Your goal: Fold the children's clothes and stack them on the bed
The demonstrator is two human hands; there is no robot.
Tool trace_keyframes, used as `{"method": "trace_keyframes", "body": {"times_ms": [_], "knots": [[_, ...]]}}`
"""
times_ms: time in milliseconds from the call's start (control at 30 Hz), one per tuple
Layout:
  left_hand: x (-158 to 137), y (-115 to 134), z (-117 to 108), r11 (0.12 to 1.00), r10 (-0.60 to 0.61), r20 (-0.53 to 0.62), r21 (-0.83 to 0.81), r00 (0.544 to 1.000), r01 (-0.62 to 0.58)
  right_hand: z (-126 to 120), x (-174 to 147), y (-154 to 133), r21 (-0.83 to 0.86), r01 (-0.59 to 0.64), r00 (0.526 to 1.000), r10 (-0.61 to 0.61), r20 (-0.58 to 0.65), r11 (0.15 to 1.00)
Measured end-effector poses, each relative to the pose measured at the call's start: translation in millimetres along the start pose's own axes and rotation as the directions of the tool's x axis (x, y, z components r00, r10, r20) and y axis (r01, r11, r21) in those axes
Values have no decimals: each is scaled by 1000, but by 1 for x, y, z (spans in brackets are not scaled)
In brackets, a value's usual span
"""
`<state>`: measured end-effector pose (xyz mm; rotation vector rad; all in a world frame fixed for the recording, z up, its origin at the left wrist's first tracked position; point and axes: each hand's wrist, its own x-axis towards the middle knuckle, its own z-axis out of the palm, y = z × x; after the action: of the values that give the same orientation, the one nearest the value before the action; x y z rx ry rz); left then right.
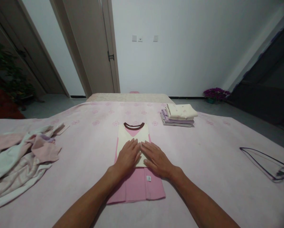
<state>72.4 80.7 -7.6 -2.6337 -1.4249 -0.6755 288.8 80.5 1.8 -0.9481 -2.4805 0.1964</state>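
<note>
A pink and cream shirt (136, 185) with a dark brown neckband lies partly folded in front of me, collar pointing away. Its cream part is folded in over the upper half, and a small white tag shows on the pink lower half. Flat on the cream part rests my left hand (129, 154), fingers stretched out and pointing away. My right hand (156, 158) lies flat on the same part from the other side, its fingertips almost meeting those of the left. Neither hand grips the fabric.
A neat stack of folded clothes (178, 115) sits at the back right of the pink flowered bedspread (85, 164). Loose crumpled clothes (20, 158) are heaped at the left. A dark looped cord-like object (267, 163) lies at the right. Purple flowers (216, 94) stand on the floor beyond.
</note>
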Motion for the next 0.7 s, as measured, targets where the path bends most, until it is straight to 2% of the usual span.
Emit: {"method": "trace_keyframes", "body": {"times_ms": [67, 133, 300, 367, 533, 700], "knots": [[0, -2, 12, 999, -19, 71, 49, 997, 15, 5, -2, 3, -56, -37, 996, 41, 76, 998], [-2, -3, 20, 996, -45, 115, 82, 992, 35, 9, -4, 7, -77, -79, 993, 85, 82, 994], [-3, 0, 19, 990, -99, 171, 121, 980, 79, 10, 2, 16, -67, -176, 980, 168, -108, 982], [-2, 1, 17, 987, -122, 189, 125, 974, 100, 11, 12, 19, -100, -184, 977, 171, -128, 978], [-1, 0, 16, 986, -145, 203, 106, 968, 125, 22, 55, 21, -175, -210, 975, 220, 43, 962], [-1, 0, 16, 986, -149, 214, 111, 965, 128, 35, 89, 45, -250, -358, 902, 402, 158, 900]]}}
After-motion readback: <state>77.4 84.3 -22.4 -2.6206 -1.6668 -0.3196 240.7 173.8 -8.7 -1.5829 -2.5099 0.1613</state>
